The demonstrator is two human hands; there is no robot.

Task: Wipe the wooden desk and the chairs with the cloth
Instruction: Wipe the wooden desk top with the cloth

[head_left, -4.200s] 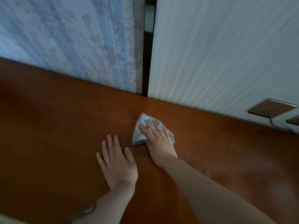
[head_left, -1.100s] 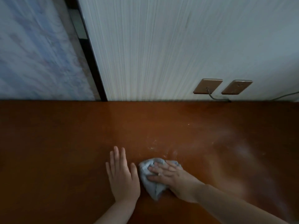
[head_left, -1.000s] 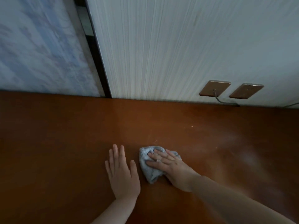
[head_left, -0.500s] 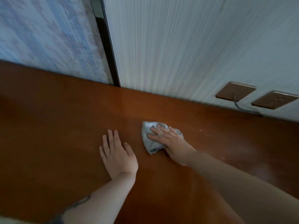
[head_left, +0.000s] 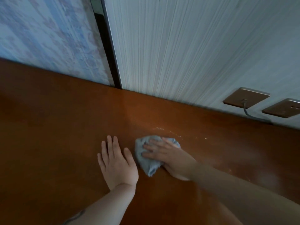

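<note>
Pressing a crumpled pale blue-grey cloth (head_left: 146,161) flat onto the glossy reddish-brown wooden desk (head_left: 56,127), the right hand (head_left: 168,157) lies with fingers extended over it, while the left hand (head_left: 116,164) rests open, palm down, just beside.

One wooden desk (head_left: 48,127), one cloth (head_left: 146,164), two hands (head_left: 116,166), two wall sockets (head_left: 246,98), one cable (head_left: 250,114)

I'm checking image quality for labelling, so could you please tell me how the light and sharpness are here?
Head view: dim overall; a glossy sheen on the desk beyond the cloth; the right hand is slightly blurred, the left hand sharper; wide-angle tilt.
</note>
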